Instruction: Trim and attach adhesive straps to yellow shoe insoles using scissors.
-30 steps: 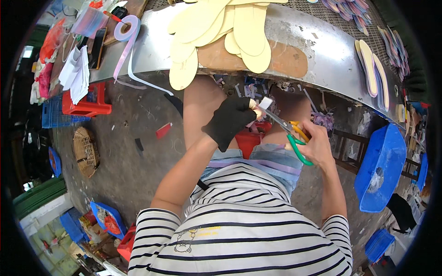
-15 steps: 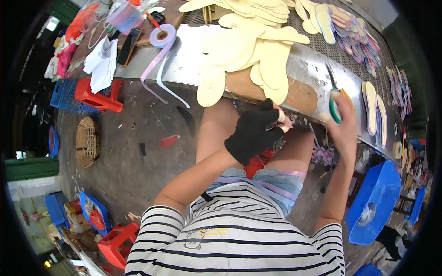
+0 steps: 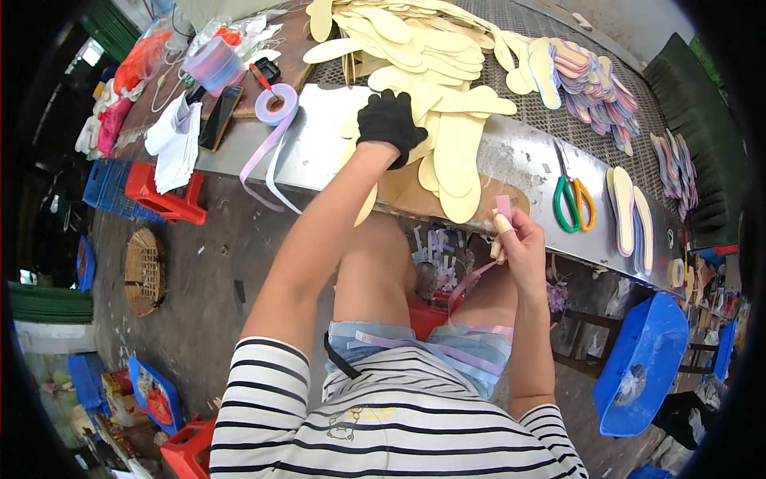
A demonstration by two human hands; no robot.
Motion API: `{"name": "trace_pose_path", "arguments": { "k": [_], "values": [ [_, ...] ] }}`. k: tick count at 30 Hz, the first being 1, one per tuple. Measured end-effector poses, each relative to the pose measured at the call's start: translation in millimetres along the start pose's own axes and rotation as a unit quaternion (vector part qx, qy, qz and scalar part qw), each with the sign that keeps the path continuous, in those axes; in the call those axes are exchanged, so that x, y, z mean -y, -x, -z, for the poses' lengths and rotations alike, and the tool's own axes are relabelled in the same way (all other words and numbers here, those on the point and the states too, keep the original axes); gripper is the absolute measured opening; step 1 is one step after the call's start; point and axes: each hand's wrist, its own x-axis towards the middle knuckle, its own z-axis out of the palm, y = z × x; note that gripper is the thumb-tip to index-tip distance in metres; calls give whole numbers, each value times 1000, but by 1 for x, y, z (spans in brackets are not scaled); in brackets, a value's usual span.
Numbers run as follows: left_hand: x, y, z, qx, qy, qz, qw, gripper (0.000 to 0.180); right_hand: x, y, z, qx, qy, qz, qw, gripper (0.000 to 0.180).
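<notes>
My left hand [image 3: 391,128], in a black fingerless-looking glove, rests on the pile of cream insoles [image 3: 399,48]. Its fingers are curled down at a cream insole, and their tips are partly hidden. Near the table's front edge, my right hand [image 3: 523,249] pinches a pink-lilac ribbon [image 3: 503,206], with wraps around some of its fingertips. From that hand the ribbon trails down toward my lap. Scissors [image 3: 573,203] with one green and one orange handle lie on the metal strip, to the right of my right hand and apart from it.
A ribbon roll [image 3: 277,104], a phone [image 3: 220,118] and white papers [image 3: 173,144] lie at the left of the table. Patterned insoles [image 3: 594,92] are heaped at the far right; bound pairs [image 3: 630,211] lie nearer. A blue tub [image 3: 645,367] stands at lower right.
My right hand has let go of the scissors and moved left and down to the ribbon. My left hand has moved from above my lap up and left onto the insole pile.
</notes>
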Motion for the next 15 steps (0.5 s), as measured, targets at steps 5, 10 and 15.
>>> {"name": "trace_pose_path", "arguments": {
  "k": [5, 10, 15],
  "values": [
    [35, -37, 24, -48, 0, -33, 998, 71, -2, -3, -4, -47, -27, 65, 996, 24],
    [6, -9, 88, -164, -17, -394, 904, 51, 33, 0, 14, -137, -111, 103, 979, 32],
    [-19, 40, 82, -159, -34, -497, 852, 53, 51, -23, 8, -38, -6, 121, 992, 23]
  ]
}}
